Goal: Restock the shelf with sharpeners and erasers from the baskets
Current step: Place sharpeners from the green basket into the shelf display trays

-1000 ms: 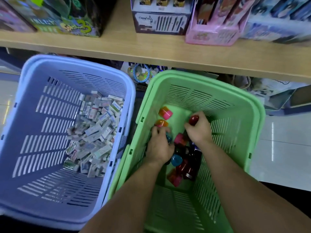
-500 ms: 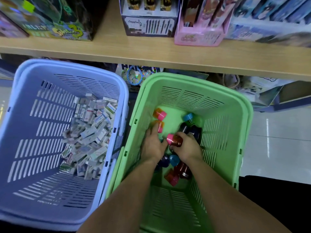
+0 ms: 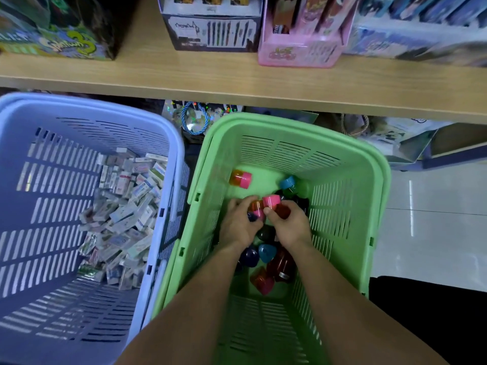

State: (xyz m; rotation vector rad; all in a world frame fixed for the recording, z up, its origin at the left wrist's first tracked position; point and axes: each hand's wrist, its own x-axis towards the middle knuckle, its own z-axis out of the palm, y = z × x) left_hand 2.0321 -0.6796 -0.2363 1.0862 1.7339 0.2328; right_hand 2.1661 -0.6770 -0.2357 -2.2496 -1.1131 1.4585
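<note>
Both hands were down inside the green basket (image 3: pixel 345 206), which stood on the floor below the wooden shelf (image 3: pixel 184 75). The left hand (image 3: pixel 238 226) had its fingers curled round an orange and pink sharpener (image 3: pixel 257 208). The right hand (image 3: pixel 290 226) pinched a red sharpener with a pink cap (image 3: pixel 272 202) between its thumb and fingers. These two sharpeners touched each other, and the hands were close together in the middle of the basket.

More sharpeners lay on the basket floor. A lone orange sharpener (image 3: pixel 240 178) with a pink end lay near the far wall. A blue and green sharpener (image 3: pixel 290 183) lay to its right. Under the wrists were a dark blue sharpener (image 3: pixel 249 256), a teal sharpener (image 3: pixel 266 252) and a dark red sharpener (image 3: pixel 282 267).

The blue basket (image 3: pixel 79 105) stood just beside the green one, on the left. A heap of small wrapped erasers (image 3: pixel 126 214) lay in it, up against its right wall.

On the shelf stood a dark pen box (image 3: pixel 210 30) with pens drawn on it. A pink box (image 3: pixel 297 52) stood just beside it on the right. A green game box (image 3: pixel 52 40) stood at the far left.
</note>
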